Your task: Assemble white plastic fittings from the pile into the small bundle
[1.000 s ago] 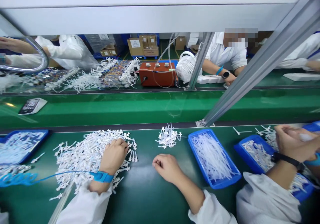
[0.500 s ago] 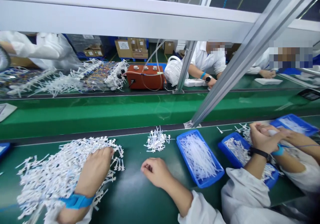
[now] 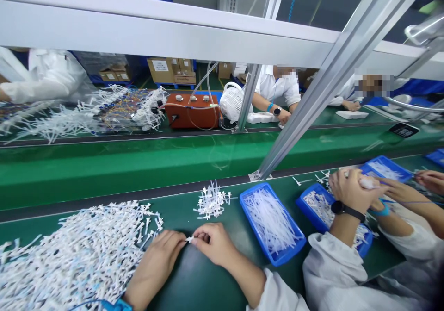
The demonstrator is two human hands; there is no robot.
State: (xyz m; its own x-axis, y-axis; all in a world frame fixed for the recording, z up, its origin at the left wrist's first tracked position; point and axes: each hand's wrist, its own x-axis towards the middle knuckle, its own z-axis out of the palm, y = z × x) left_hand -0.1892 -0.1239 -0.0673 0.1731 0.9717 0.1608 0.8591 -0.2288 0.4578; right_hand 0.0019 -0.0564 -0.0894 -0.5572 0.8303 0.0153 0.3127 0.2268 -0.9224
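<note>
Both hands have come together since a moment ago: the left hand [image 3: 157, 260] has left the big heap of white plastic fittings [image 3: 76, 255] and now meets the right hand [image 3: 213, 244] on the green bench mat [image 3: 208, 283], fingertips of each pinching one small white fitting [image 3: 189, 239] between them. That piece is too tiny to make out in detail. The heap runs off the left and bottom edges, and the left wrist is cut off at the bottom edge. Just beyond the hands sits a small cluster of fittings [image 3: 211, 201]; right of it lies a blue tray of thin white tubes [image 3: 272, 223]. Open mat lies between hands and tray. A co-worker's hands [image 3: 354, 190] work over further blue trays at right. Behind runs a green conveyor belt [image 3: 138, 163].
</note>
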